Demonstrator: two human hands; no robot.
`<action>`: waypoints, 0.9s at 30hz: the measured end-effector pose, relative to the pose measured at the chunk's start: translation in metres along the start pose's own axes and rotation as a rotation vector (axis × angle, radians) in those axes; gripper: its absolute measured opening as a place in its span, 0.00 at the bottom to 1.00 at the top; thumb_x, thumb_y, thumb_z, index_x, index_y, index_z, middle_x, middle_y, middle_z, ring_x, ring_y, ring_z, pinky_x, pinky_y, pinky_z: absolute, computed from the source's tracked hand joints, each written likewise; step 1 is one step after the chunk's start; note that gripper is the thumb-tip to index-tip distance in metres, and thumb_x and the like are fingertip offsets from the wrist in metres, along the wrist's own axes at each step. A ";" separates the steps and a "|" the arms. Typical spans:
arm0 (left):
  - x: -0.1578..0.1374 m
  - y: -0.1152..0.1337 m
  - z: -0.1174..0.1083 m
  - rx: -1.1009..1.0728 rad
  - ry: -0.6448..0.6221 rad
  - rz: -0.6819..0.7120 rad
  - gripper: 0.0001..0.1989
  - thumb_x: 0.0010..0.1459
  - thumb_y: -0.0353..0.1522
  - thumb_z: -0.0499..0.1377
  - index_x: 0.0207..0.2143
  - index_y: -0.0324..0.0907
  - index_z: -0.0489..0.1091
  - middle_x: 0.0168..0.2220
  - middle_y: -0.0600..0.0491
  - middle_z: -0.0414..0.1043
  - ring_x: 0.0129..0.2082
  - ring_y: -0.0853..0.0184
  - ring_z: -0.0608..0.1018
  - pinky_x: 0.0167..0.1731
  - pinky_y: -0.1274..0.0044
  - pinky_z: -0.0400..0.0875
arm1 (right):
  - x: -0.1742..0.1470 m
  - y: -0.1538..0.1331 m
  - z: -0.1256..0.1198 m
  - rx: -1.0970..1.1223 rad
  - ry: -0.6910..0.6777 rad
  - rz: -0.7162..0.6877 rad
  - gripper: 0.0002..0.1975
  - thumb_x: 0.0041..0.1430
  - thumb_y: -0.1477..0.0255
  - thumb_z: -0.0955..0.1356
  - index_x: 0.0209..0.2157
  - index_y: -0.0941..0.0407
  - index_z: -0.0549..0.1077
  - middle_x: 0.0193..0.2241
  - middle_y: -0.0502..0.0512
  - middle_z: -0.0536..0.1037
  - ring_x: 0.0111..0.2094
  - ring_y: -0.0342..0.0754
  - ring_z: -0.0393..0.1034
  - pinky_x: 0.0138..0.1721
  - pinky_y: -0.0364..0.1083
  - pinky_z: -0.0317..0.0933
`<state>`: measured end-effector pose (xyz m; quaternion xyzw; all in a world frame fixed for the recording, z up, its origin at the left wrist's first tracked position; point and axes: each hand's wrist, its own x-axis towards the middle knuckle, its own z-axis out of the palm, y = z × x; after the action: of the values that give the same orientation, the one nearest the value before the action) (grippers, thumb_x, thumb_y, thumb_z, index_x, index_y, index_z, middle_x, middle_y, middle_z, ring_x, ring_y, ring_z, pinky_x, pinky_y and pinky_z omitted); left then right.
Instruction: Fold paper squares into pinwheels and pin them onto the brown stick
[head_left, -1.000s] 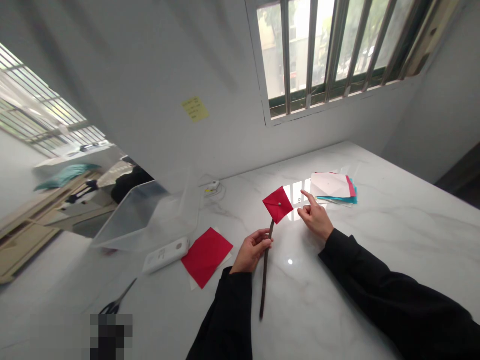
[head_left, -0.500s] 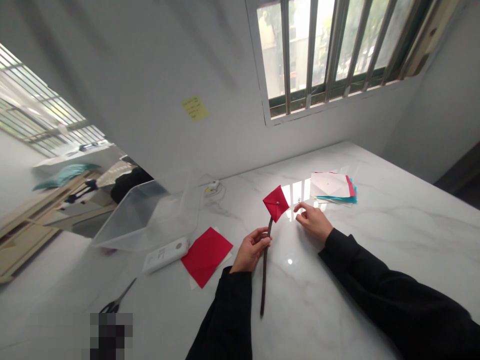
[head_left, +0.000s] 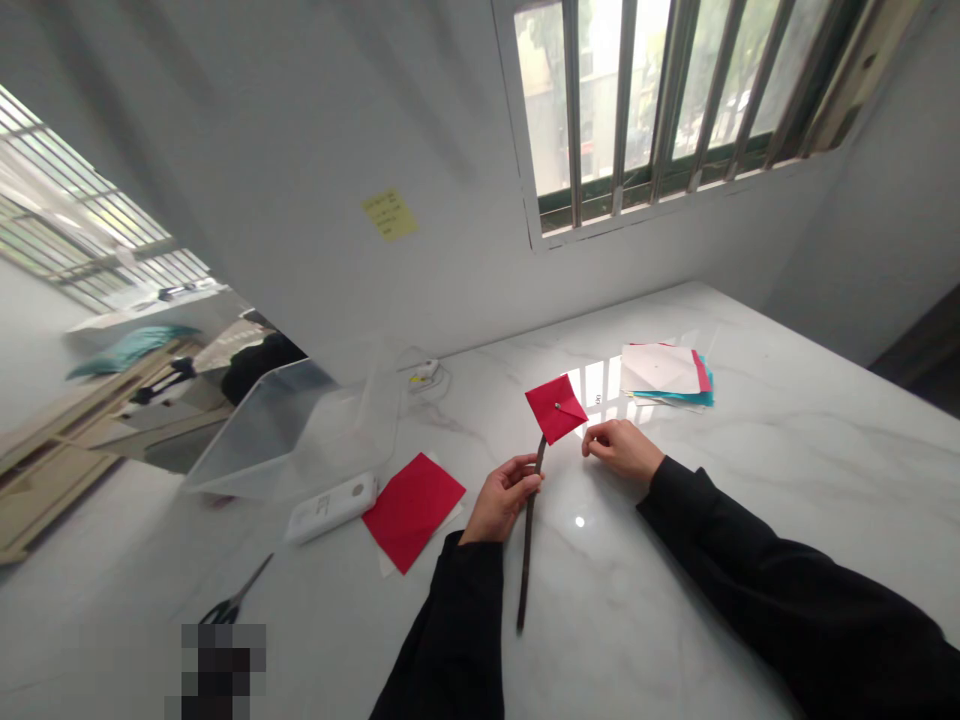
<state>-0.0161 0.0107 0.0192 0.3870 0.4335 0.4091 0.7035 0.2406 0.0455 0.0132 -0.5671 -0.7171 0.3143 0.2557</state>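
My left hand is closed around a thin dark brown stick, thumb and fingers pinching its upper half. At the top of the stick sits a red folded-paper pinwheel with a small pin head at its middle. Just right of the pinwheel, apart from it, my right hand hovers with curled fingers and nothing visible in them. To the left of my left hand, a flat red paper square lies over a whitish sheet.
A stack of coloured papers lies at the back right. On the left are a white device, a clear plastic bin and dark-handled scissors. A small white item with a cord rests near the wall, below a yellow note.
The red pinwheel has turned on its pin. My right hand has dipped slightly and its fingers have curled in more. My left hand stays on the stick.
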 end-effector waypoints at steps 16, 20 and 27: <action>0.001 -0.001 0.001 0.001 0.048 0.023 0.26 0.41 0.35 0.77 0.44 0.40 0.77 0.34 0.53 0.77 0.32 0.72 0.75 0.38 0.79 0.68 | -0.001 -0.005 -0.006 0.056 0.041 0.010 0.12 0.54 0.71 0.63 0.25 0.55 0.79 0.19 0.49 0.73 0.24 0.45 0.64 0.30 0.43 0.53; 0.000 0.000 0.001 0.040 0.033 0.010 0.26 0.42 0.36 0.77 0.44 0.40 0.77 0.34 0.53 0.77 0.32 0.72 0.75 0.37 0.79 0.67 | -0.001 -0.001 -0.009 0.024 0.242 0.076 0.16 0.53 0.73 0.64 0.42 0.56 0.78 0.15 0.44 0.66 0.21 0.46 0.62 0.30 0.43 0.52; -0.001 0.000 0.000 0.179 -0.028 -0.008 0.24 0.44 0.35 0.75 0.44 0.39 0.78 0.35 0.51 0.77 0.34 0.70 0.75 0.38 0.78 0.65 | -0.001 0.006 -0.014 -0.100 0.320 0.060 0.25 0.56 0.73 0.63 0.55 0.54 0.75 0.17 0.44 0.69 0.22 0.47 0.64 0.31 0.44 0.53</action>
<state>-0.0168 0.0103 0.0197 0.4523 0.4598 0.3604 0.6739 0.2542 0.0477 0.0182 -0.6429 -0.6649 0.1913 0.3287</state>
